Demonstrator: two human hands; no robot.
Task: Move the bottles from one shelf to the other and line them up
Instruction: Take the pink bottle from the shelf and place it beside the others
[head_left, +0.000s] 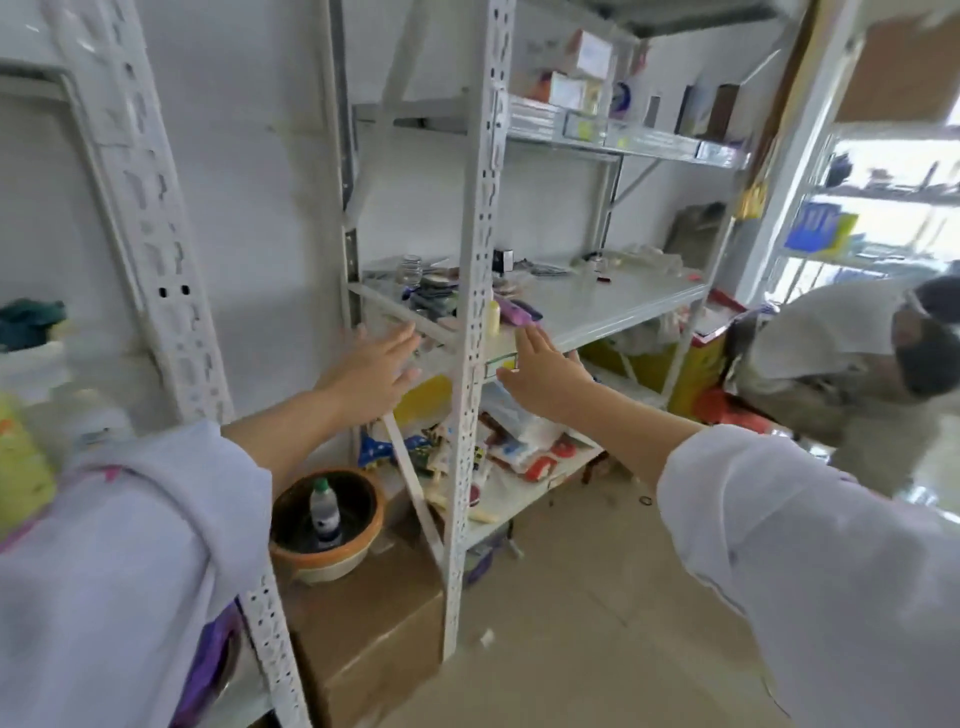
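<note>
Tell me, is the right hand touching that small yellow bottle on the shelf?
Apart. The head view shows the right hand open below the shelf edge, with the yellow bottle standing above and left of its fingertips.

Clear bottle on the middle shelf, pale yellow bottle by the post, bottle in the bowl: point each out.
clear bottle (412, 270), head view, on its ribbed body
pale yellow bottle (493, 318), head view, on its side
bottle in the bowl (325, 512), head view, on its label

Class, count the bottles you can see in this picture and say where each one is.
3. A clear bottle at the middle shelf's back left, a pale yellow bottle by the front post, and a green-capped bottle in the bowl below. Clutter may hide more.
</note>
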